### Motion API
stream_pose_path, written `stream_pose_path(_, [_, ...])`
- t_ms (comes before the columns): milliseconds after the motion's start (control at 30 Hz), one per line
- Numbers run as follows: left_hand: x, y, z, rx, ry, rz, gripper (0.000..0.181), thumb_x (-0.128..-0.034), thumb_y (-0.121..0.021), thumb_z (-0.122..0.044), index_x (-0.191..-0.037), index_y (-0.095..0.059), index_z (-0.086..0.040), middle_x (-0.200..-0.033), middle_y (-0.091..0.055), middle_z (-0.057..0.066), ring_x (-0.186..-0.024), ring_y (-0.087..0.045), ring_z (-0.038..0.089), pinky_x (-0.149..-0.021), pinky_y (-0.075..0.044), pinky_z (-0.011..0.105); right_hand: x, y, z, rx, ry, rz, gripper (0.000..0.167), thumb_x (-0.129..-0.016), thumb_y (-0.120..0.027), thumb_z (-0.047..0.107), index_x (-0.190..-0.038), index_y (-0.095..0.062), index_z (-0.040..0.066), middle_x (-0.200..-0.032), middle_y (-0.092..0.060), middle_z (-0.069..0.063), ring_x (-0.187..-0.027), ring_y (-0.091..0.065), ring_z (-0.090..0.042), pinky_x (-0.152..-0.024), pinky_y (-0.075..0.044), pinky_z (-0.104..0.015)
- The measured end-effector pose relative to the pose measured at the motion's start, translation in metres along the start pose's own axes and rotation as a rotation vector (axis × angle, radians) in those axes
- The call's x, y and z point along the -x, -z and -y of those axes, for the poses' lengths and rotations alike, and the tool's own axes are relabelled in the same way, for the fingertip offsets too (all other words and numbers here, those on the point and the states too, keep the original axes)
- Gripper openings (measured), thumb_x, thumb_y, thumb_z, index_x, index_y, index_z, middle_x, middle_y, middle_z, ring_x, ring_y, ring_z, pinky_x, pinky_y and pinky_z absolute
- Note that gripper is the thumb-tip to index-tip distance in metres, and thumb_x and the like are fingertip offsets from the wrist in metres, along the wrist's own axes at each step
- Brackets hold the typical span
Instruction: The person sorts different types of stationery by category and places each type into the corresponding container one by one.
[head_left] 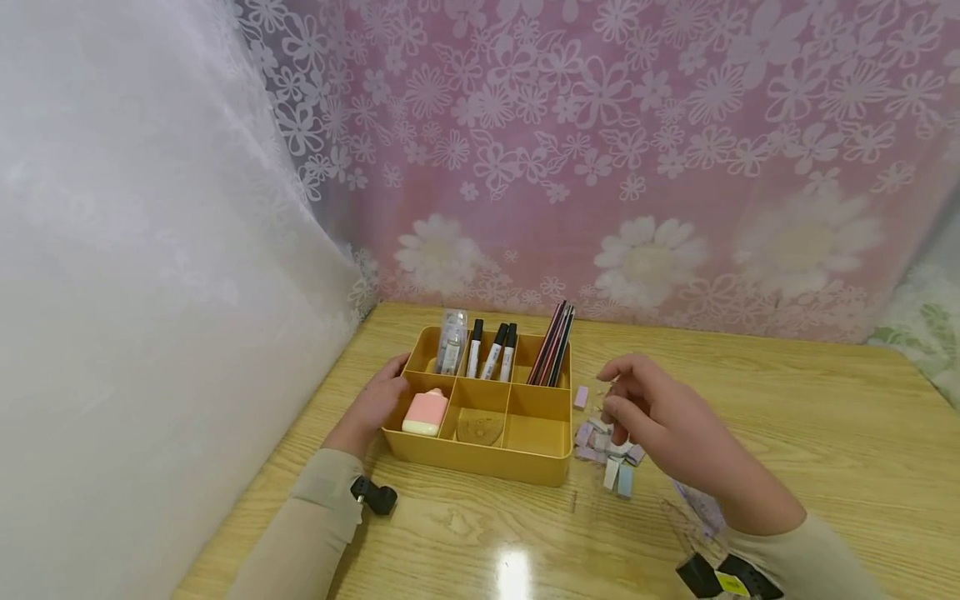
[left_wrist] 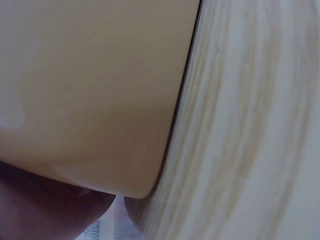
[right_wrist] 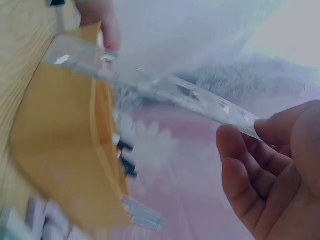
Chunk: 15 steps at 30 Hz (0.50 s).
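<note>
My right hand [head_left: 660,417] pinches a clear plastic ruler [right_wrist: 200,102] between thumb and fingertips, right of the yellow desk organizer [head_left: 480,461]. In the right wrist view the ruler slants across in front of the organizer's wall. My left hand [head_left: 375,404] grips the organizer's left rim. A pink and cream bottle-shaped item [head_left: 426,412] lies in the front left compartment. The front middle one holds a see-through half-round piece [head_left: 480,429], apparently a protractor. White markers [head_left: 492,354] with black caps, dark pencils [head_left: 553,346] and a clear plastic item [head_left: 452,342] stand in the back row.
Several small purple, white and blue blocks [head_left: 624,481] lie on the wooden table [head_left: 450,533], right of the organizer. A purple item [head_left: 701,506] and some clear pieces sit near my right wrist. A pink flowered curtain [head_left: 562,167] hangs behind, a white one [head_left: 150,250] at the left.
</note>
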<state>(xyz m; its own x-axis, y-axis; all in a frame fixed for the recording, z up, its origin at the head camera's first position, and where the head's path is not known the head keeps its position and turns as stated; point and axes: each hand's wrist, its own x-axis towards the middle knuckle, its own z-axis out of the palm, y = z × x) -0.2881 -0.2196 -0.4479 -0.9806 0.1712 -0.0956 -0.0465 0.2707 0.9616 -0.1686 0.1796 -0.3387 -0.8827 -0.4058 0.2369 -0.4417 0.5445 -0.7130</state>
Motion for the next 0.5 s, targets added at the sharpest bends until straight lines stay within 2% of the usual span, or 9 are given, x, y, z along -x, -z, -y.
stream_pose_path(200, [0.002, 0.0, -0.001, -0.001, 0.0, -0.003, 0.064, -0.0998, -0.038, -0.012, -0.162, -0.022, -0.01, -0.164, -0.025, 0.014, -0.149, -0.023, 0.032, -0.12, -0.016, 0.054, -0.025, -0.012, 0.027, -0.024, 0.07, -0.128, 0.028, -0.105, -0.054, 0.017, -0.132, -0.047, 0.017, -0.088, -0.064, 0.001, -0.069, -0.064, -0.011, -0.062, -0.054, -0.032])
stream_pose_path(300, [0.001, 0.0, -0.001, -0.004, -0.005, -0.01, 0.062, -0.0994, -0.038, -0.011, -0.161, -0.025, -0.01, -0.163, -0.027, 0.013, -0.148, -0.024, 0.031, -0.12, -0.017, 0.053, -0.038, -0.022, 0.036, 0.022, 0.128, -0.185, 0.029, -0.104, -0.056, 0.014, -0.132, -0.048, 0.017, -0.091, -0.063, 0.002, -0.07, -0.064, -0.008, -0.059, -0.053, -0.031])
stream_pose_path(367, [0.0, -0.001, -0.001, -0.011, -0.009, -0.012, 0.062, -0.0989, -0.038, -0.011, -0.16, -0.027, -0.01, -0.162, -0.028, 0.012, -0.147, -0.025, 0.031, -0.12, -0.017, 0.053, -0.048, -0.029, 0.04, 0.058, 0.166, -0.2, 0.03, -0.103, -0.057, 0.011, -0.131, -0.048, 0.015, -0.094, -0.063, 0.002, -0.07, -0.064, -0.007, -0.059, -0.053, -0.031])
stream_pose_path(500, [0.0, -0.001, 0.0, -0.015, 0.005, -0.022, 0.062, -0.099, -0.038, -0.012, -0.16, -0.027, -0.011, -0.162, -0.03, 0.011, -0.146, -0.027, 0.031, -0.119, -0.019, 0.053, -0.067, -0.044, 0.044, 0.115, 0.185, -0.182, 0.029, -0.102, -0.058, 0.012, -0.129, -0.049, 0.014, -0.098, -0.065, 0.002, -0.072, -0.063, -0.005, -0.061, -0.053, -0.03])
